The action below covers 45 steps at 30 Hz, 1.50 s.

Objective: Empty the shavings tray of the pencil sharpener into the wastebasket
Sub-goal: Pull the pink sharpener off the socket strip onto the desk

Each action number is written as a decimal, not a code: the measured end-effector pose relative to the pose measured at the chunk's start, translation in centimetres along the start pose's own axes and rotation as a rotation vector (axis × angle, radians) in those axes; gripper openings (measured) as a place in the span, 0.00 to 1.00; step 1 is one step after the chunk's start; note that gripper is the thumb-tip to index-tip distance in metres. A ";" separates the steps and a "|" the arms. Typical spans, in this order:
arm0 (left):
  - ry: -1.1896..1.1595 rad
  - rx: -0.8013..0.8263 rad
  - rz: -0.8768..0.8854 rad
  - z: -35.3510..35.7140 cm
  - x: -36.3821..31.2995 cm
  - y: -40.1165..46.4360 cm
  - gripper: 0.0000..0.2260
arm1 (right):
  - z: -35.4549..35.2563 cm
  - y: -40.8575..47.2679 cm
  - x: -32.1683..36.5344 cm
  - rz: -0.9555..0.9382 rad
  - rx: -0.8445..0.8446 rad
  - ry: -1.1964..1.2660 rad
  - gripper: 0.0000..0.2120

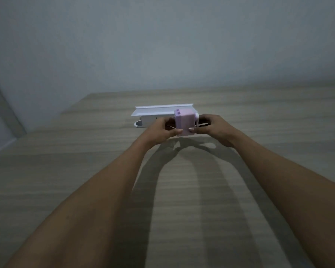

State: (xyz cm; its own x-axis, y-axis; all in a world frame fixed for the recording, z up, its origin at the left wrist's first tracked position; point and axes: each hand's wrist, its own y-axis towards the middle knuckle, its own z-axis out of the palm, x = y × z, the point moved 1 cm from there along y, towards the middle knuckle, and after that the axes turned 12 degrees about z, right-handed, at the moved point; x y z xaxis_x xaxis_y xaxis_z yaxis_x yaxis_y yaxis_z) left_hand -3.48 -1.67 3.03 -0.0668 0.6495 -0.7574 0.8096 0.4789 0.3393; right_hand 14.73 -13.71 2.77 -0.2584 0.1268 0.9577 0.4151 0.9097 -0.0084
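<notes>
From the head camera, a lilac pencil sharpener (184, 123) sits between both hands above a wooden table (182, 190). The left hand (161, 130) and right hand (214, 128) each curl closed against its sides, thumbs on its near face. A white tray-like object (153, 113) lies just behind it.

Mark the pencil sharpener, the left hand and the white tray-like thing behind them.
pencil sharpener (184, 123), head view, on its lilac front face.
left hand (161, 130), head view, back of the hand.
white tray-like thing (153, 112), head view, on its flat upper surface.
</notes>
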 end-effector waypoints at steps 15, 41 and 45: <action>-0.045 -0.043 0.032 0.8 -7.2 -13.4 0.19 | 3.2 -13.5 1.1 -0.016 0.077 -0.024 0.19; -0.044 -0.059 0.062 3.7 -4.0 -18.7 0.23 | 5.3 -16.4 -3.6 -0.038 0.068 -0.172 0.23; -0.028 -0.053 0.059 3.6 -4.0 -18.9 0.23 | 5.2 -16.3 -3.5 -0.038 0.072 -0.195 0.23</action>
State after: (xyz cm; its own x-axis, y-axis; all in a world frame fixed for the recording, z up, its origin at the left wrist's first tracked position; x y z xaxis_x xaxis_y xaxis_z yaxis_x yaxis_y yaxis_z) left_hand -16.42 -15.39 -2.34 -0.0024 0.6612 -0.7502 0.7799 0.4708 0.4124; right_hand 4.28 -26.94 -1.98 -0.4392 0.1594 0.8841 0.3401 0.9404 -0.0007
